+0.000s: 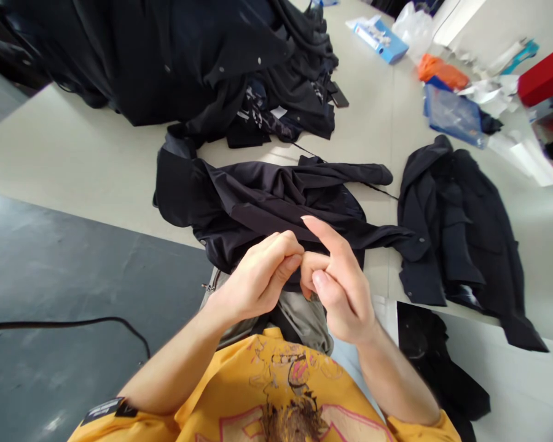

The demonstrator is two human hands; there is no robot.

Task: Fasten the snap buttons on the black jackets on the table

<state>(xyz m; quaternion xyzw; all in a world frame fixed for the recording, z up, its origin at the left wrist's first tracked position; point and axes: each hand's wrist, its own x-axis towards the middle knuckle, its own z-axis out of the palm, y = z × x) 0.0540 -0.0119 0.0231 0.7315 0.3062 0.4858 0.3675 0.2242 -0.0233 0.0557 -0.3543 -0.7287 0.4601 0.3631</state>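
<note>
Both hands meet in front of my chest, over the near edge of a dark jacket [258, 196] spread on the pale table. My left hand [270, 270] is closed, thumb pressed against the curled fingers; whatever it pinches is too small to make out. Touching it, my right hand [341, 282] has its index finger stretched out and the other fingers curled, with the thumb pressed on them. Anything between those fingers cannot be made out.
A large heap of dark garments [175, 55] covers the table's back left. Another dark jacket [456, 227] lies at the right. Behind it are a blue box [387, 43], an orange bag [442, 72] and a red box [544, 77]. Black cloth [442, 368] hangs below the table edge.
</note>
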